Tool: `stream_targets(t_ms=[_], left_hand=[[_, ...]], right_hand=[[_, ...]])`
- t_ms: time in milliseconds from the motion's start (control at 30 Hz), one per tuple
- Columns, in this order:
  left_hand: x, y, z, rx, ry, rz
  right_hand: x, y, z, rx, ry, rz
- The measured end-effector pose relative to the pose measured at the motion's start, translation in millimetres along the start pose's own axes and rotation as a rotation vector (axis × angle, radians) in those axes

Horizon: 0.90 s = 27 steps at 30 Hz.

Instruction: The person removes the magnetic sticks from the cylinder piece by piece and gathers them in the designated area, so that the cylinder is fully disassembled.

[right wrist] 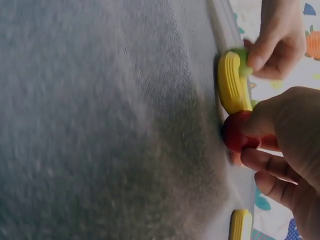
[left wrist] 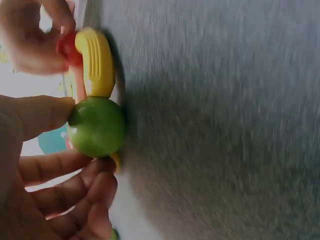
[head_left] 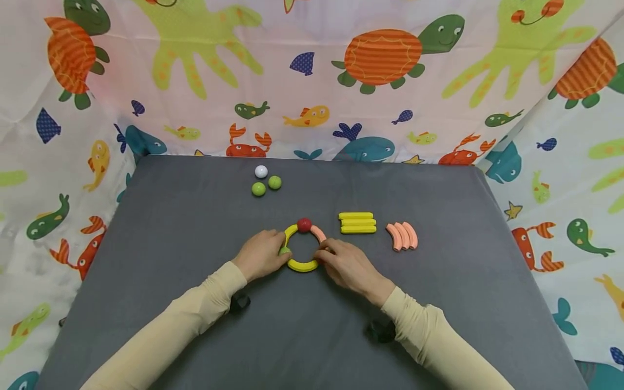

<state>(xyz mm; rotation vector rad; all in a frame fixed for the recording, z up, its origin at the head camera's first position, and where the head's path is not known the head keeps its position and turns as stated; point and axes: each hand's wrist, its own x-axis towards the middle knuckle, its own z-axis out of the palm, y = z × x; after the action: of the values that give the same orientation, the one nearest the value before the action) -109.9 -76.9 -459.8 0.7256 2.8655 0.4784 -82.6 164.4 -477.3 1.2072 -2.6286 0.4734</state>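
Observation:
A ring of curved sticks and balls lies on the grey table. At its left, my left hand (head_left: 260, 254) pinches a green ball (left wrist: 97, 127) between thumb and fingers. My right hand (head_left: 351, 268) holds a red ball (right wrist: 237, 132) at the ring's lower right, mostly hidden from the head view. Between these two balls runs a yellow curved stick (head_left: 302, 266) with a grooved side. Another yellow curved stick (head_left: 290, 232) forms the upper left, a second red ball (head_left: 304, 225) the top, and a salmon-pink curved stick (head_left: 318, 233) the upper right.
Toward the back sit a white ball (head_left: 261, 171) and two green balls (head_left: 258, 189). Several straight yellow sticks (head_left: 358, 222) lie side by side right of the ring, with three salmon-pink curved sticks (head_left: 402, 236) beyond them. A patterned curtain (head_left: 292, 86) hangs behind the table.

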Motion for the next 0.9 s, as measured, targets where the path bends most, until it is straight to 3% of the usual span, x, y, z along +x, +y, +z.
stream_targets(t_ms=[167,300,533,733,900], left_hand=[[-2.0,18.6,2.9,0.204,0.170,0.178],[2.2,33.6,10.1,0.256,0.206,0.312],[4.8,39.1,28.2,0.259,0.148,0.316],[7.1,40.9,30.1,0.271,0.176,0.340],[7.6,44.1,27.8,0.319,0.157,0.370]], right_hand=[[-0.5,6,-5,-0.042,0.005,-0.008],[0.1,6,-4,-0.063,0.012,-0.024],[0.1,3,5,-0.104,-0.019,-0.033],[0.1,7,6,-0.164,-0.016,-0.025],[-0.9,15,4,-0.184,-0.021,-0.031]])
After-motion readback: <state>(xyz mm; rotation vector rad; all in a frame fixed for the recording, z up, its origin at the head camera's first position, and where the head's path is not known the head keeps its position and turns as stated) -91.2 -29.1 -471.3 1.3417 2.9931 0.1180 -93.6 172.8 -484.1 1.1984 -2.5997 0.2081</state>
